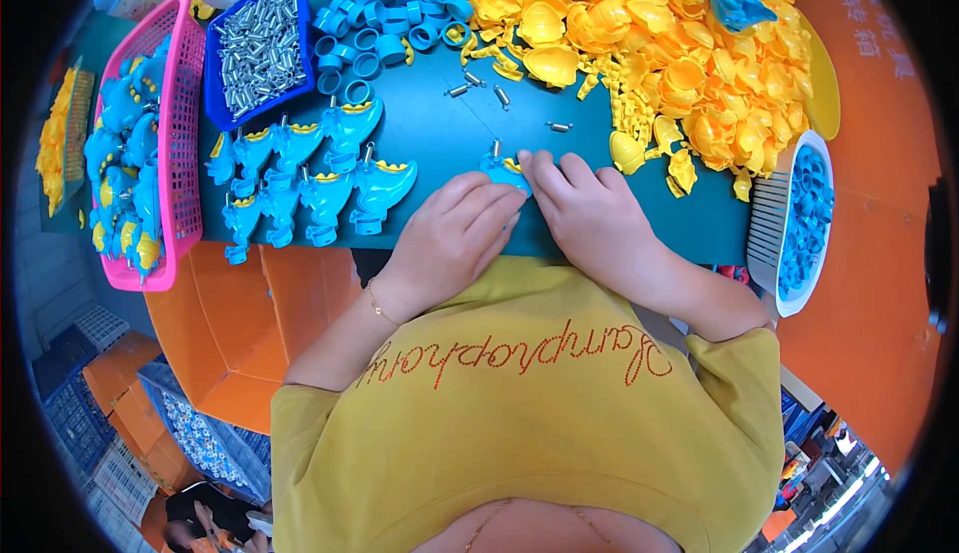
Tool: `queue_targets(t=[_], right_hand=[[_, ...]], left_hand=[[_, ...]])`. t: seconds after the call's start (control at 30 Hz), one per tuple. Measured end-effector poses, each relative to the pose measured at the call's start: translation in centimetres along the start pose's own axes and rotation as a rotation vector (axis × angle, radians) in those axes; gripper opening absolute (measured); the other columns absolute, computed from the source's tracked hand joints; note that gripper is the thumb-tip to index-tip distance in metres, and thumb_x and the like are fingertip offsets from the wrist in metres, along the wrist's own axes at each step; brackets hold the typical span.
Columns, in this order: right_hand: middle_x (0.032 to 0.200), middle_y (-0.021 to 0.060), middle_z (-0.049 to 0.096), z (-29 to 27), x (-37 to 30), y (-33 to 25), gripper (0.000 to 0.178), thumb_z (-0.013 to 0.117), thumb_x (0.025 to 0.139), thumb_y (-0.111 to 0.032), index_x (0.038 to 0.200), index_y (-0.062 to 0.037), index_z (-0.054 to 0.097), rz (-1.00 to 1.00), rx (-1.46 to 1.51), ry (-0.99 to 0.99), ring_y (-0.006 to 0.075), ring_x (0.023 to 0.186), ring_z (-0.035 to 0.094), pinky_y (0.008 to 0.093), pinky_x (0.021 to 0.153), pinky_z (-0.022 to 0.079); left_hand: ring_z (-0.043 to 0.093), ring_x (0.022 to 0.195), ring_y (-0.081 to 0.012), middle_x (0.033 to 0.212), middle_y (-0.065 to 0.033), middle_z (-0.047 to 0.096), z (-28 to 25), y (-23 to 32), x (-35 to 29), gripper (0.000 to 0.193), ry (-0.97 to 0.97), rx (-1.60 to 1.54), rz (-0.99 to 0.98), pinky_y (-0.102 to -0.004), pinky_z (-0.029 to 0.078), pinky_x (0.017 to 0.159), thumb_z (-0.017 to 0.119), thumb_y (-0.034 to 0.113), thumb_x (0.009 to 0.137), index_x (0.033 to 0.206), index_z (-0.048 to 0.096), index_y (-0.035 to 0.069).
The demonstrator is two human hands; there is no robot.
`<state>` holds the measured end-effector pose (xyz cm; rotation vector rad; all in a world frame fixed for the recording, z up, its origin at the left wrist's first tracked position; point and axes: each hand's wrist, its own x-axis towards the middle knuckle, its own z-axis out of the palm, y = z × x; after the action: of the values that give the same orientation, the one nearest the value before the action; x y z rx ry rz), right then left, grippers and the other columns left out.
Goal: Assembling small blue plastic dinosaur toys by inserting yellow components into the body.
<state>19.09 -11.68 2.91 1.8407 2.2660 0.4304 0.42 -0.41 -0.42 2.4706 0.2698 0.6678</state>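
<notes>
At the near edge of the green table, both hands close around a small blue plastic toy part [506, 172] with a yellow ridge. A metal spring-like piece sticks up from its top left. My left hand [450, 238] wraps its fingers against the part's near side, hiding much of it. From the other side, my right hand [591, 211] pinches near the yellow ridge with thumb and forefinger. To the left lie two rows of similar blue toy parts [385, 185] with yellow ridges, several with metal pieces upright. Loose metal springs [501, 97] lie beyond my hands.
A blue tray [211, 73] of springs stands at the far left, beside a pink basket [181, 143] of blue-yellow parts. Blue rings [392, 48] and a heap of yellow shells [689, 73] cover the back. A white basket [767, 223] with blue pieces stands right, near orange board [859, 183].
</notes>
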Motion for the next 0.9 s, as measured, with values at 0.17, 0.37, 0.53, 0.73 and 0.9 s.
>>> queue_targets(t=[0.17,0.37,0.53,0.73,0.9], right_hand=[[0.121,0.0001,0.057,0.2,-0.1,-0.4,0.056,0.063,0.089,-0.018,0.143,-0.0039,0.062,0.001,-0.055,0.032,0.0127,0.093,0.054,0.0265,0.062,0.038],[0.120,0.0106,0.064,3.1,0.9,1.7,0.057,0.065,0.089,-0.002,0.145,-0.0112,0.062,0.104,0.785,0.126,0.0292,0.104,0.064,0.0386,0.082,0.055],[0.119,0.0129,0.066,2.0,1.1,1.1,0.045,0.065,0.097,-0.005,0.141,-0.0127,0.065,0.303,1.009,0.162,0.0341,0.108,0.066,0.0410,0.093,0.055],[0.117,0.0127,0.070,2.5,0.6,1.5,0.034,0.071,0.097,-0.014,0.131,-0.0111,0.071,0.269,1.029,0.179,0.0337,0.108,0.066,0.0419,0.095,0.055],[0.116,0.0079,0.068,3.4,0.1,1.3,0.031,0.070,0.098,-0.017,0.128,-0.0147,0.072,0.270,1.032,0.244,0.0307,0.110,0.066,0.0426,0.089,0.056]], left_hand=[[0.065,0.108,-0.0301,0.117,-0.0088,0.071,-0.3,0.5,0.0,0.034,-0.008,0.065,-0.030,-0.0425,0.055,0.097,0.077,0.006,0.089,0.123,0.070,0.006],[0.067,0.105,-0.0258,0.113,-0.0063,0.073,-2.2,0.6,1.3,0.030,-0.093,0.270,-0.053,-0.0500,0.049,0.109,0.075,0.007,0.090,0.120,0.070,0.007],[0.067,0.101,-0.0279,0.109,-0.0101,0.074,-4.7,-1.8,2.2,0.028,-0.057,0.446,-0.102,-0.0520,0.047,0.111,0.072,0.007,0.092,0.120,0.070,0.004],[0.066,0.101,-0.0324,0.108,-0.0143,0.074,-6.4,-2.7,2.6,0.028,-0.009,0.562,-0.242,-0.0509,0.046,0.113,0.069,0.014,0.095,0.119,0.069,-0.001],[0.067,0.100,-0.0350,0.104,-0.0165,0.075,-11.1,-3.0,5.9,0.037,0.023,0.451,-0.228,-0.0458,0.053,0.090,0.083,0.027,0.088,0.111,0.075,0.000]])
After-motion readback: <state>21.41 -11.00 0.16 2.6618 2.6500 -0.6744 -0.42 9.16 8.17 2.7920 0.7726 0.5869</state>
